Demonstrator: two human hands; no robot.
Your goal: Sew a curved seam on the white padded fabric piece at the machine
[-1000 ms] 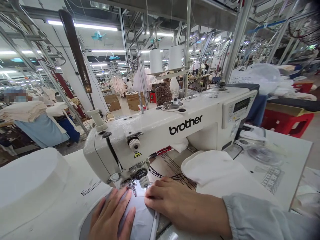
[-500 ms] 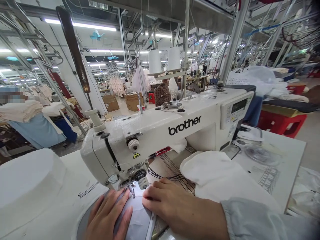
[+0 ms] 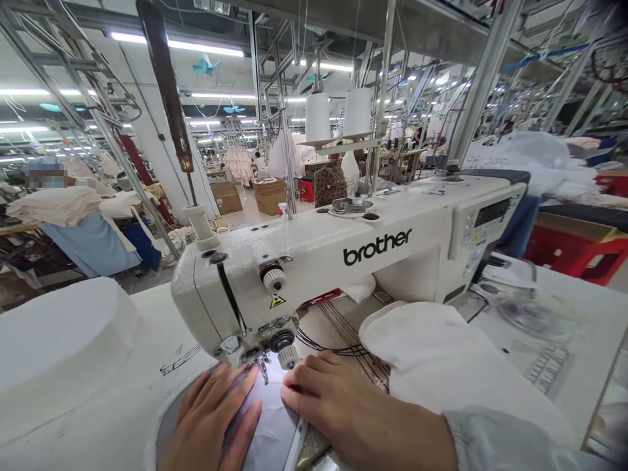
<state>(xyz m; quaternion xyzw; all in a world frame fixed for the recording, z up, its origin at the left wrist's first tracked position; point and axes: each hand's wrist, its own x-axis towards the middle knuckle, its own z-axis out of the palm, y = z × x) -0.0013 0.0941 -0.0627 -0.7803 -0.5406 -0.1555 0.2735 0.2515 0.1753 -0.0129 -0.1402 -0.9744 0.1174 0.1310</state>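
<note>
1. The left hand (image 3: 213, 422) is laid flat, fingers spread, on a piece of pale grey fabric (image 3: 272, 428) that lies on the table (image 3: 122, 399) under the needle end of the sewing machine (image 3: 314, 268).
2. The right hand (image 3: 343, 409) is pressed palm-down on the same fabric, just beside the left hand, with its fingers held together and their tips close to the presser foot (image 3: 263, 366); nothing is pinched by either hand.
3. The fabric is held between the two hands and spread from the presser foot toward the near edge of the table (its near end is cut off by the frame).
4. A folded white cloth (image 3: 441, 360) is seen just behind the right hand's wrist, touching the grey sleeve (image 3: 510, 445).
5. Dark lines (image 3: 343, 330) are marked on the table beyond the right hand, under the machine arm.
6. A rounded white bundle (image 3: 59, 340) is set well apart from the left hand, on its outer side.
7. Two thread cones (image 3: 338, 114) are mounted far beyond both hands, behind the machine.
</note>
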